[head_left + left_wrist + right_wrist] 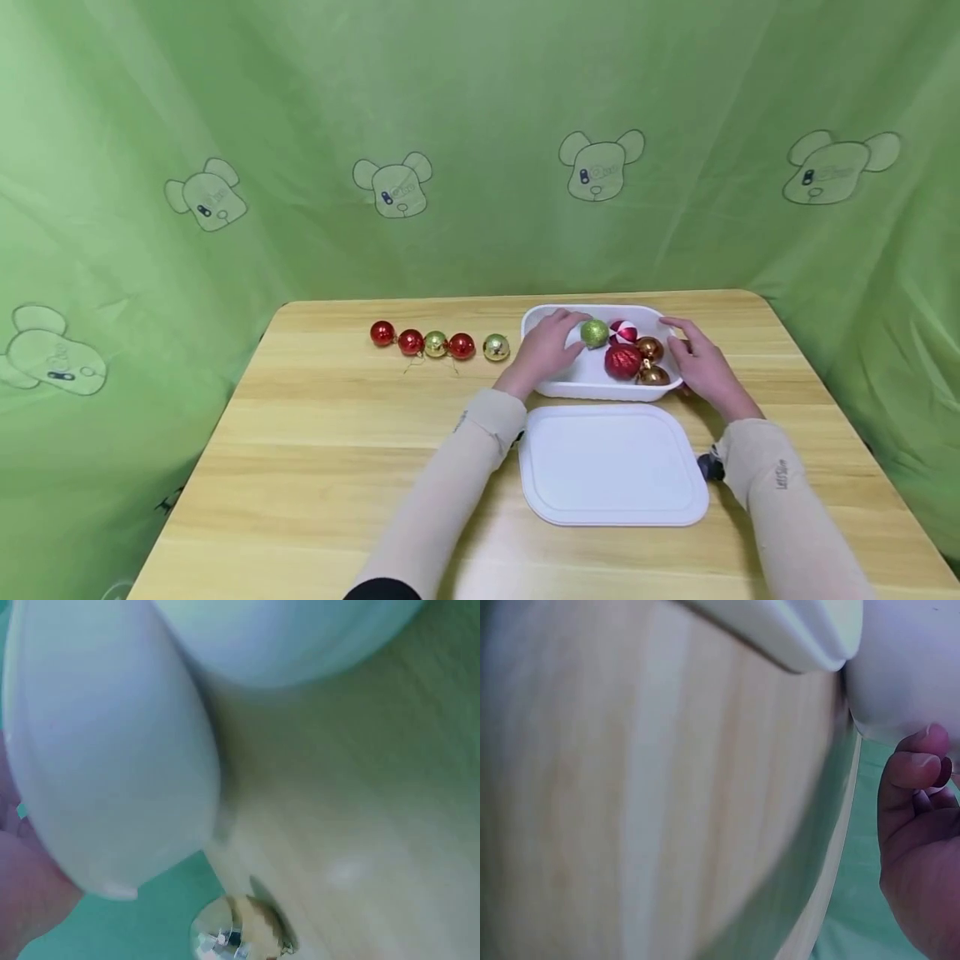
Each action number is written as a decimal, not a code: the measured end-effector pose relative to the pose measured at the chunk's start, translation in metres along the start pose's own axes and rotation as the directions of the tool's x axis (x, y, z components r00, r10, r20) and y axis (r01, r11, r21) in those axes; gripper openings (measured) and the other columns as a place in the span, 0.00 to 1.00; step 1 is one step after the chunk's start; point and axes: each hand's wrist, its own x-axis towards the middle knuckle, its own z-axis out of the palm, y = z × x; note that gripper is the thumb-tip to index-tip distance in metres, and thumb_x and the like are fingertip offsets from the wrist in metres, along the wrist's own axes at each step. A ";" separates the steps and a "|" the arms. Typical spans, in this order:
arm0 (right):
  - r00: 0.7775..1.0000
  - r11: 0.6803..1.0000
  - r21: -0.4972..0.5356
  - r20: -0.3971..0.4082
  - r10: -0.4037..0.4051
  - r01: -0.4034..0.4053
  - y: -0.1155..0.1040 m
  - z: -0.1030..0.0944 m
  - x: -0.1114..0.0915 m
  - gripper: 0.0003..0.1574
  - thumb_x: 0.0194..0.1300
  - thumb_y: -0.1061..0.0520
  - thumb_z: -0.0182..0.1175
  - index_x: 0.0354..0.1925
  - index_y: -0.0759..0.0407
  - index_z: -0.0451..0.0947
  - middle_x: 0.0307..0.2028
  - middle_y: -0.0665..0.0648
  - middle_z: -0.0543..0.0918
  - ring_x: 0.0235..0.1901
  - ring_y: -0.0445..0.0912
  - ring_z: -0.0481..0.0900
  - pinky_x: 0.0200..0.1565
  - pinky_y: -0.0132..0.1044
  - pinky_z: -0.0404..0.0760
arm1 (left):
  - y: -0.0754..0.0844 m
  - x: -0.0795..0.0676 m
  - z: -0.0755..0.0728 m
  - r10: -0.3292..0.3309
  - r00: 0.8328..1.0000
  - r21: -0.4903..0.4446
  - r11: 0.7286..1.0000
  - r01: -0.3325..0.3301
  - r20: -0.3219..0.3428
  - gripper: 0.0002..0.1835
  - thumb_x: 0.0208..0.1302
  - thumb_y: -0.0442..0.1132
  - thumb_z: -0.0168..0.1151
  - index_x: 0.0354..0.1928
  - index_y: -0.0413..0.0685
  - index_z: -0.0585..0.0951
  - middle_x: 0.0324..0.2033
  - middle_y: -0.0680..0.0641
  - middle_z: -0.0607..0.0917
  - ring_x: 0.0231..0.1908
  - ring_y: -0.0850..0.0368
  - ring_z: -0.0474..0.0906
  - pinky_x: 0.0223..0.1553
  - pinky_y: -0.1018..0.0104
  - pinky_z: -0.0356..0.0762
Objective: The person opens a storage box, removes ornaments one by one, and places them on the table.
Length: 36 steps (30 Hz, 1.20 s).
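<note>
A white plastic container (551,388) holds several baubles. Inside are a green glitter bauble (594,333), a red-and-white bauble (622,332), a textured red bauble (622,362) and copper-coloured baubles (649,348). My left hand (549,346) reaches over the near left rim, its fingers spread loosely just left of the green bauble. At the right end, my right hand (701,362) grips the container's rim, thumb on the inner side. Its curled fingers (911,772) show beside the outer wall in the right wrist view.
A white lid (613,467) lies flat on the wooden table (315,467), in front of the container. To the left is a row of red and gold baubles (411,342), with one gold bauble (496,347) nearest the container. Green curtain (480,83) surrounds the table's back and sides.
</note>
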 end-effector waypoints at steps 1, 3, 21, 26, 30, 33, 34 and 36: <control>1.000 1.000 -0.002 0.001 -0.001 0.001 -0.001 0.001 0.000 0.34 0.85 0.41 0.37 0.81 0.47 0.53 0.47 0.76 0.78 0.16 0.47 0.74 0.17 0.43 0.79 | 0.000 0.001 0.003 -0.009 1.000 0.010 1.000 0.009 0.010 0.28 0.75 0.45 0.62 0.74 0.59 0.71 0.68 0.48 0.77 0.67 0.51 0.75 0.70 0.56 0.75; 1.000 1.000 -0.004 0.002 -0.004 0.004 -0.001 0.001 0.000 0.34 0.85 0.42 0.37 0.81 0.47 0.54 0.48 0.76 0.78 0.16 0.47 0.74 0.18 0.43 0.80 | 0.001 0.002 0.008 -0.028 0.999 0.031 0.999 0.027 0.029 0.28 0.75 0.46 0.61 0.74 0.61 0.71 0.67 0.49 0.77 0.66 0.51 0.76 0.68 0.57 0.76; 1.000 1.000 -0.029 0.001 -0.011 0.011 -0.001 0.002 -0.001 0.34 0.85 0.43 0.37 0.81 0.50 0.53 0.58 0.82 0.75 0.17 0.48 0.76 0.18 0.42 0.80 | 0.013 0.008 0.024 -0.042 0.991 0.185 0.982 0.018 0.127 0.32 0.77 0.49 0.59 0.79 0.65 0.64 0.76 0.56 0.68 0.70 0.52 0.72 0.68 0.59 0.77; 1.000 1.000 -0.016 -0.001 -0.012 0.012 0.000 0.002 0.000 0.34 0.85 0.43 0.37 0.81 0.49 0.53 0.59 0.82 0.75 0.15 0.48 0.75 0.17 0.43 0.79 | 0.013 0.009 0.025 -0.023 0.994 0.207 0.978 0.000 0.107 0.31 0.76 0.48 0.61 0.77 0.65 0.67 0.69 0.54 0.74 0.62 0.55 0.77 0.65 0.63 0.78; 1.000 1.000 -0.013 -0.003 -0.010 0.010 0.001 0.001 0.001 0.34 0.85 0.43 0.37 0.81 0.49 0.54 0.56 0.81 0.77 0.15 0.48 0.74 0.16 0.43 0.79 | 0.013 0.011 0.026 -0.013 0.995 0.187 0.982 -0.006 0.103 0.28 0.76 0.47 0.61 0.75 0.63 0.70 0.66 0.53 0.76 0.58 0.56 0.78 0.64 0.65 0.78; 1.000 1.000 -0.013 -0.003 -0.005 0.005 0.001 0.000 0.001 0.34 0.85 0.43 0.37 0.81 0.48 0.53 0.56 0.80 0.77 0.15 0.48 0.74 0.16 0.43 0.79 | 0.012 0.012 0.027 -0.014 0.994 0.176 0.984 -0.005 0.104 0.25 0.76 0.47 0.60 0.72 0.62 0.72 0.63 0.54 0.77 0.56 0.57 0.80 0.63 0.65 0.79; 1.000 1.000 -0.014 -0.003 -0.004 0.004 0.001 0.000 0.001 0.34 0.85 0.43 0.37 0.81 0.48 0.53 0.56 0.81 0.77 0.15 0.48 0.74 0.16 0.43 0.79 | 0.012 0.013 0.027 -0.013 0.994 0.171 0.985 -0.005 0.104 0.24 0.76 0.48 0.61 0.71 0.62 0.72 0.62 0.54 0.78 0.55 0.57 0.80 0.63 0.66 0.79; 1.000 1.000 -0.018 -0.004 -0.006 0.006 0.001 -0.001 0.001 0.34 0.85 0.42 0.37 0.81 0.49 0.53 0.57 0.81 0.76 0.15 0.49 0.75 0.17 0.43 0.79 | 0.012 0.013 0.028 -0.009 0.994 0.160 0.987 -0.008 0.105 0.22 0.76 0.48 0.61 0.68 0.61 0.74 0.59 0.54 0.79 0.53 0.58 0.81 0.61 0.66 0.79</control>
